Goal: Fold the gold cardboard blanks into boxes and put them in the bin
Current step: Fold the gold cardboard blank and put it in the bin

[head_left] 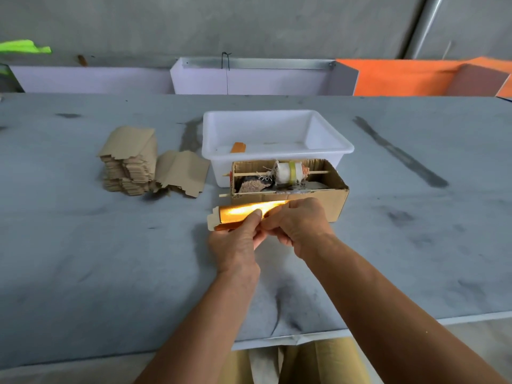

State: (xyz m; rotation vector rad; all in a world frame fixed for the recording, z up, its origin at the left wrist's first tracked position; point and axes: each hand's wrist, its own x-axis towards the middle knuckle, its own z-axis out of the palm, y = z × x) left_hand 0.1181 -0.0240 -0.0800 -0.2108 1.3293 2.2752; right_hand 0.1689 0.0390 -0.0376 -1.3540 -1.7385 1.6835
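Both hands were on one shiny gold cardboard blank [243, 213], held just above the grey scuffed table [83, 245] and right in front of the open brown corrugated cardboard box [313, 200]. The left hand [235, 245] pinched the blank, thumb pressed on the gold face and the other fingers tucked under it. The right hand [302, 225] curled over the blank's right end, fingers wrapped round it, so that end was hidden. The blank was bent into a long curved shape with a plain tab sticking out at its left end, and glare washed out most of the gold surface.

That brown box had a thin wooden stick running across it with a white roll [289, 171] threaded on, plus some rough scraps on its floor — couldn't tell what they were. Directly behind the brown box, touching it, sat the white rectangular plastic bin [277, 128], and a small orange piece [238, 147] lay in the bin near its front left corner.

Left of the brown box, well apart from it, stood a stack of flat blanks showing their dull brown backs [127, 162], with one loose blank [182, 173] lying between the stack and the bin. Far behind the brown box, past the table edge, were pale lilac panels [249, 79] and an orange one [401, 77].
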